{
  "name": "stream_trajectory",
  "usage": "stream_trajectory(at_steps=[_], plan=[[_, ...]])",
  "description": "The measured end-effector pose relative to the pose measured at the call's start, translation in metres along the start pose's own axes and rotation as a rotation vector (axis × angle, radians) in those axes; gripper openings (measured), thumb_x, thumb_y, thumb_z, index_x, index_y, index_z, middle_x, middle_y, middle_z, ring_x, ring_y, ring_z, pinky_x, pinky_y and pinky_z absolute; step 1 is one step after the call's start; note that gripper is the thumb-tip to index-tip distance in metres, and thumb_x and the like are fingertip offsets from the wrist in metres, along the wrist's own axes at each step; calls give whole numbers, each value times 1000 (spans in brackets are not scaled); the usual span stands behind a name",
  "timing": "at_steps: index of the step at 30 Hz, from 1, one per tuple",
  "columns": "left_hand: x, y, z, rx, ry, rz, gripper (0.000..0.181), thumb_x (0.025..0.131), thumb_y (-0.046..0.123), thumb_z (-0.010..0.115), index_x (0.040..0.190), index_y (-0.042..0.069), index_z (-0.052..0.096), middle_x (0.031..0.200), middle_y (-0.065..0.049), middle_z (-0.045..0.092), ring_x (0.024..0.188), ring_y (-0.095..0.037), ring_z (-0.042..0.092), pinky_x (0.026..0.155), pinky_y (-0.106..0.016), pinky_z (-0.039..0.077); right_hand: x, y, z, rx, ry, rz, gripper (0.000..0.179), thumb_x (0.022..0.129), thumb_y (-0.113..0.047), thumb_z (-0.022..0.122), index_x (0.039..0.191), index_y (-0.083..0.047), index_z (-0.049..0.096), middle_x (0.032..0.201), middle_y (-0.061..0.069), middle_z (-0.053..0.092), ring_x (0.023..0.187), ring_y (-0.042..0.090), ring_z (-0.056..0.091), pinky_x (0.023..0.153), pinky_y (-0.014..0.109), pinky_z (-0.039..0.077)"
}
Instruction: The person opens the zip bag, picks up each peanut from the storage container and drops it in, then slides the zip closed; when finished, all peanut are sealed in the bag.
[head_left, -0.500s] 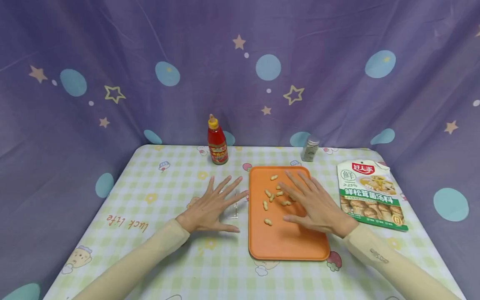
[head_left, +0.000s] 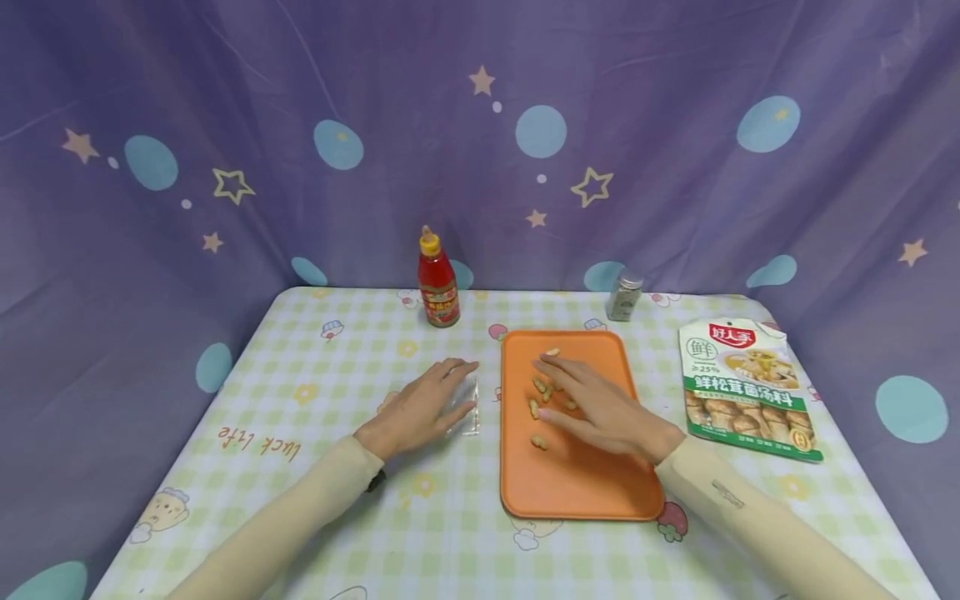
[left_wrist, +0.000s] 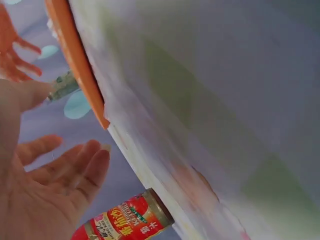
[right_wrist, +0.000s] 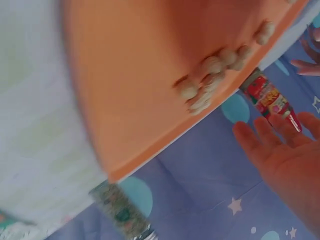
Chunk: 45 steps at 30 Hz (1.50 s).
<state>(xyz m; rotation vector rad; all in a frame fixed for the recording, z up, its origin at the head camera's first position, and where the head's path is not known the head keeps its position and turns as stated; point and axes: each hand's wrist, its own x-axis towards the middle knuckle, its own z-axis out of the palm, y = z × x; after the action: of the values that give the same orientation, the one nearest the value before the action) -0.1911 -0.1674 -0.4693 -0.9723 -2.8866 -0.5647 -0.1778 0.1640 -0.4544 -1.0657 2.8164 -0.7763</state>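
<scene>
My left hand hovers over the left part of the table with fingers loosely bent, holding nothing. Partly covered by it lies a small clear plastic piece, left of the orange tray. Above the tray is my right hand, its fingers reaching left and nothing in its grasp. Several unshelled peanuts are scattered on the tray, some hidden beneath that hand in the head view. From the right wrist, a group of peanuts shows below the raised palm, apart from the fingers.
A red sauce bottle with a yellow cap stands at the back of the table. Behind the tray is a small spice jar with a metal-coloured lid. A mushroom-pictured food pouch lies to the tray's right. Purple curtain surrounds the table.
The fingers of both hands, spread wide before, have drawn closer together and relaxed. The right hand has shifted slightly left over the tray. The objects on the table stay in place.
</scene>
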Motion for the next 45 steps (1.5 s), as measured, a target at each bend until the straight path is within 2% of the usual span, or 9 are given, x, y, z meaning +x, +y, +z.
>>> stream_trajectory(at_steps=[5,7,12,14,21,28,34,40,45], plan=[[6,0,0,-152,18,-66,45,104,17,63,147,2,55,133,-12,64,106,-21,67,94,-39,59,12,-8,2,97,-40,30,74,101,-60,58,164,-27,34,165,-3,41,158,34,31,126,59,29],[8,0,1,-176,20,-93,42,104,13,63,143,0,58,130,-14,65,100,-20,66,90,-39,59,19,-12,5,139,-56,31,72,102,-55,60,163,-23,36,157,2,51,151,35,43,125,60,30],[14,-1,4,-164,-10,-113,39,104,9,60,141,-4,60,131,-15,64,112,-26,67,99,-42,56,36,-22,15,280,-48,75,63,104,-38,64,157,-10,45,148,13,59,129,32,63,111,55,49],[18,-2,5,-156,-20,-110,39,104,7,60,141,-4,60,132,-15,63,119,-28,66,104,-44,54,44,-24,19,335,-34,101,58,104,-32,66,153,-8,49,151,14,58,129,33,64,104,52,55],[25,-5,11,-167,-44,-143,40,100,1,59,140,0,62,129,-13,65,118,-28,65,103,-44,54,64,-31,32,489,-35,186,51,103,-22,67,150,-6,53,137,17,66,121,32,68,99,44,59],[29,-4,15,-173,-31,-177,30,100,0,60,129,1,69,117,-11,65,98,-22,63,89,-40,55,75,-37,44,515,18,229,43,102,-17,67,141,-2,60,126,15,73,114,28,71,99,43,58],[30,-4,16,-207,2,-200,16,99,0,62,110,6,72,100,-7,61,84,-16,55,79,-34,50,84,-41,50,527,0,272,39,100,-17,67,135,1,64,121,14,76,107,26,73,89,37,61],[30,-7,15,-226,49,-200,10,99,4,63,106,7,69,97,-4,62,82,-14,56,76,-30,49,93,-47,55,539,1,311,29,96,-10,70,123,3,71,110,15,79,98,24,76,80,32,62],[30,-9,13,-257,64,-198,9,100,4,62,107,8,67,102,-5,66,85,-13,60,78,-31,51,99,-51,61,492,37,324,20,91,-6,75,109,3,75,95,13,81,80,15,74,66,23,57]])
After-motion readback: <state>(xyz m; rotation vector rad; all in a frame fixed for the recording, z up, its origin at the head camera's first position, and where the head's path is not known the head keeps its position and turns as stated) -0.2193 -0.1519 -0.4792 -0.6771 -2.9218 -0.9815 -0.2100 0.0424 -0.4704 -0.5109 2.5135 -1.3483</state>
